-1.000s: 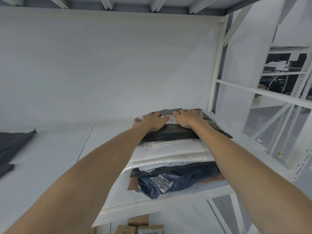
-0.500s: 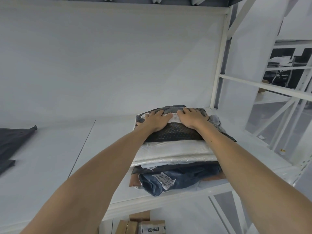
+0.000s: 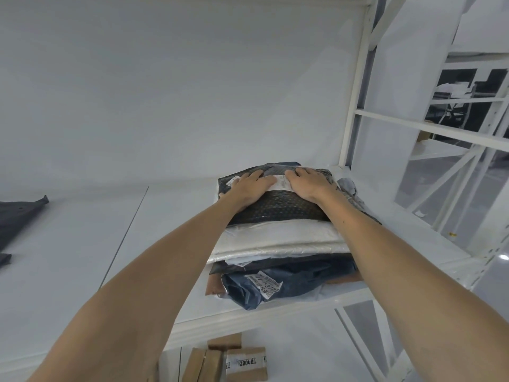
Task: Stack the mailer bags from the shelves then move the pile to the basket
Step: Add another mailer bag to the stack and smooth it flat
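Left hand [image 3: 252, 188] and right hand [image 3: 309, 183], grip open flat, are pressing the centre-right pile [image 3: 275, 238] (soft, slippery: likely scoop underneath).

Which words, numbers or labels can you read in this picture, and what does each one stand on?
"TR00CI", roughly: tape on the cardboard box below the shelf.
"3700", part of a longer code: sticker on the dark blue mailer bag; the rest is blurred.
White label on the top black mailer bag: too blurred to read.
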